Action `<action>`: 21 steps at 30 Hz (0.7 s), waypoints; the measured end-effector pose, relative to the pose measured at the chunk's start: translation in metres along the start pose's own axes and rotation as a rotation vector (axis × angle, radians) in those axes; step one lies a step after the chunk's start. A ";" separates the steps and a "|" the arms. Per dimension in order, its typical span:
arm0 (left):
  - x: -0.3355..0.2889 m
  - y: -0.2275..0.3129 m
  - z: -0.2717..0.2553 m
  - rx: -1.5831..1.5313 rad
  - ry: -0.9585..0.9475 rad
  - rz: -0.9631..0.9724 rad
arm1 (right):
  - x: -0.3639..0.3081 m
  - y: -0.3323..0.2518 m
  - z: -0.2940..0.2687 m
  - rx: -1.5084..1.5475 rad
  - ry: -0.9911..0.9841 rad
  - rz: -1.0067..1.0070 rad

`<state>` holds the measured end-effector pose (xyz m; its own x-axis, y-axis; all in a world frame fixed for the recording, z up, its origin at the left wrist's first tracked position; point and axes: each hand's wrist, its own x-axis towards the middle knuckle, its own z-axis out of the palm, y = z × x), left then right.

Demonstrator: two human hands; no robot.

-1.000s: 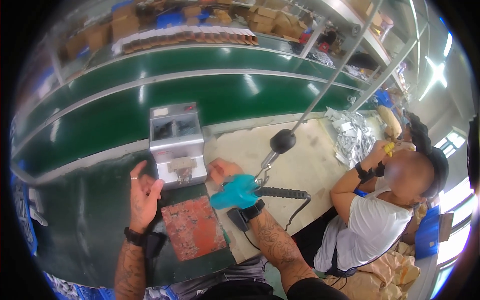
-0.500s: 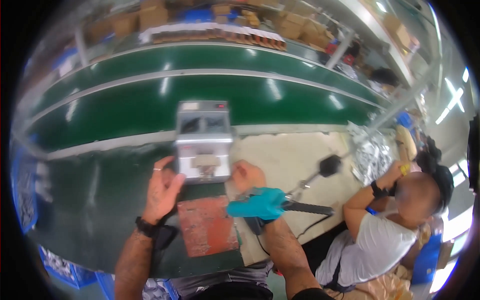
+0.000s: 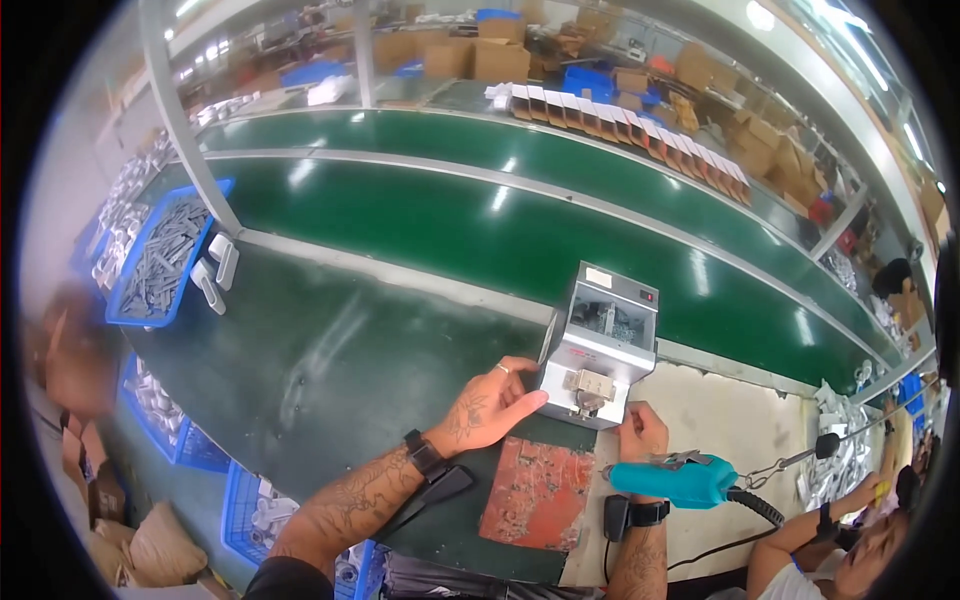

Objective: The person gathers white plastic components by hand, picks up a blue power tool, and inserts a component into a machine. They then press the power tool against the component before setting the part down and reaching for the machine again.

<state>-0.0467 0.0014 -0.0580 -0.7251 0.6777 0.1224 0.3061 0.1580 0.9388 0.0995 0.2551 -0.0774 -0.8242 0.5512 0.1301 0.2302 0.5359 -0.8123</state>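
Note:
A silver screw feeder [image 3: 585, 360] with a clear hopper window stands on the bench, small metal pieces heaped inside it. My left hand [image 3: 490, 405] is at its left side, fingers apart, with the thumb by the front corner. At the right front corner is my right hand [image 3: 642, 432], its fingers curled in close to the casing; whatever they hold, if anything, is hidden. Over my right wrist hangs a teal electric screwdriver [image 3: 675, 480] on a chain, its black coiled cord trailing right. A worn red pad [image 3: 537, 493] lies on the bench between my forearms.
Beyond the bench runs a green conveyor belt [image 3: 420, 215], with a row of open cartons [image 3: 630, 135] behind it. Blue baskets of parts, one with grey strips [image 3: 165, 255], stand at the left. Next to them lie white parts [image 3: 210, 285]. A co-worker [image 3: 850, 550] sits at the lower right.
The view has swung left, so the feeder and my hands appear farther right and the baskets have come into sight. Both hands stay beside the feeder.

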 end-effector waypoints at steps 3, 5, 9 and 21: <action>0.000 0.000 0.003 -0.041 0.033 0.004 | -0.001 -0.003 0.000 0.004 0.008 0.029; -0.001 0.003 0.004 -0.056 0.105 0.050 | -0.002 -0.003 -0.002 0.008 0.007 0.050; -0.004 0.005 0.009 -0.134 0.144 0.046 | -0.002 0.004 -0.004 0.009 -0.013 0.036; -0.003 0.007 0.006 -0.094 0.092 0.012 | -0.002 0.002 -0.003 0.019 -0.005 0.034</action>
<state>-0.0390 0.0045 -0.0536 -0.7766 0.6096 0.1588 0.2593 0.0796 0.9625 0.1033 0.2567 -0.0782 -0.8188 0.5655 0.0992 0.2483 0.5046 -0.8269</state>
